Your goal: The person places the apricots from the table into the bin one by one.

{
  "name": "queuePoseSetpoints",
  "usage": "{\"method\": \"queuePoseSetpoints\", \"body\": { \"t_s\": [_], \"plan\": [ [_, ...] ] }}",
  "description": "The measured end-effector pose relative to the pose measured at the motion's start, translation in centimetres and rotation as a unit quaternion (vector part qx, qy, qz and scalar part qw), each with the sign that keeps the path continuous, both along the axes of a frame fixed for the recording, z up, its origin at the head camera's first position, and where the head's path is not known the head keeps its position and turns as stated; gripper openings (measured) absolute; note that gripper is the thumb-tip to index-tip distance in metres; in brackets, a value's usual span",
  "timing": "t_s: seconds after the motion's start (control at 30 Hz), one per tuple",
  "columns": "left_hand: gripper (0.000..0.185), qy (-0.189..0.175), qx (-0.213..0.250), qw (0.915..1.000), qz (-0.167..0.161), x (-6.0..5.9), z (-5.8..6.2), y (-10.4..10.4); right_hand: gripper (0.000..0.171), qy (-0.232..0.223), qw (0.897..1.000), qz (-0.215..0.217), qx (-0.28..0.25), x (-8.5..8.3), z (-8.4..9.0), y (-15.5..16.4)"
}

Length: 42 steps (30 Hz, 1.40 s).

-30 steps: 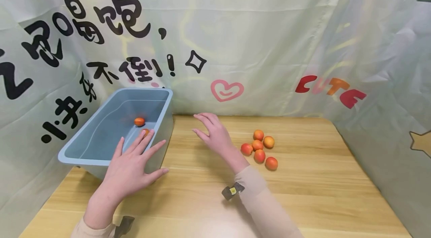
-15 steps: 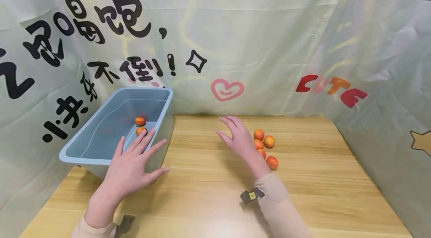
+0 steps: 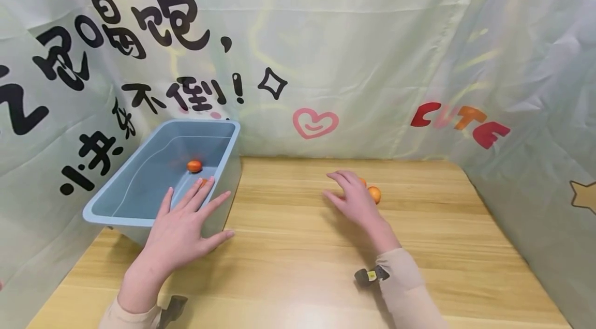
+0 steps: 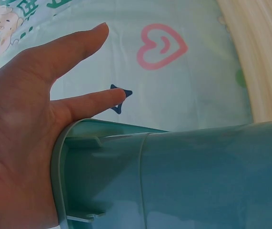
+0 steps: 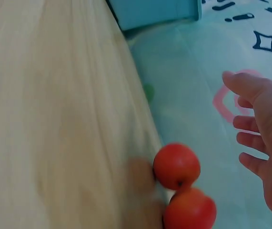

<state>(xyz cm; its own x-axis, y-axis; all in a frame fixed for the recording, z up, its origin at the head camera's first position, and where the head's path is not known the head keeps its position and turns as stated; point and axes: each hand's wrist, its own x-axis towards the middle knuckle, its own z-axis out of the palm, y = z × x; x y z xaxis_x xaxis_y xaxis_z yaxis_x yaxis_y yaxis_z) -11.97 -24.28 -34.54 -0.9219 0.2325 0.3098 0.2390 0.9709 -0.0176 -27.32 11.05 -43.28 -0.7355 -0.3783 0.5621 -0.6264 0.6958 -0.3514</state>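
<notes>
With fingers spread, my left hand (image 3: 174, 238) rests on the near rim of a light-blue plastic basin (image 3: 116, 222); in the left wrist view the palm lies against the rim. One small orange-red fruit (image 3: 194, 166) lies inside the basin, and a second fruit (image 3: 204, 182) is mostly covered by my fingers. My right hand (image 3: 356, 205) hovers over the table beside the loose fruits, its fingers loosely bent and nothing held. An orange fruit (image 3: 374, 194) shows behind it; others are hidden in the head view. Two red fruits (image 5: 176, 166) are visible in the right wrist view.
The wooden table (image 3: 288, 277) reaches back to a printed cloth (image 3: 372, 60), which also hangs along the sides. The basin stands at the table's back left. A dark wrist camera (image 3: 371, 276) sits by the right sleeve.
My right hand has moved right, from near the basin to above the loose fruits, covering most of them. The left hand has stayed on the basin rim.
</notes>
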Motion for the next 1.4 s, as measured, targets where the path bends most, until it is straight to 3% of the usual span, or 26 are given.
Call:
{"method": "queuePoseSetpoints", "body": {
  "t_s": [0.23,0.5,1.03,1.4],
  "plan": [
    [0.076,0.002,0.0,1.0,0.001,-0.1,-0.1,0.1,0.049,-0.06,0.998,0.0,0.032,-0.3,-0.6,1.7],
    [0.075,-0.001,0.0,1.0,0.002,0.0,0.0,0.0,0.056,-0.151,0.985,-0.017,0.082,-0.5,-0.9,3.1],
    [0.075,-0.001,0.002,1.0,-0.001,0.2,-0.1,0.1,0.049,-0.161,0.977,-0.009,0.139,-0.3,-1.0,3.1],
    [0.075,-0.001,0.005,1.0,-0.003,0.2,0.0,0.2,0.044,-0.17,0.976,-0.014,0.138,-0.4,-1.0,3.0]
  ]
}}
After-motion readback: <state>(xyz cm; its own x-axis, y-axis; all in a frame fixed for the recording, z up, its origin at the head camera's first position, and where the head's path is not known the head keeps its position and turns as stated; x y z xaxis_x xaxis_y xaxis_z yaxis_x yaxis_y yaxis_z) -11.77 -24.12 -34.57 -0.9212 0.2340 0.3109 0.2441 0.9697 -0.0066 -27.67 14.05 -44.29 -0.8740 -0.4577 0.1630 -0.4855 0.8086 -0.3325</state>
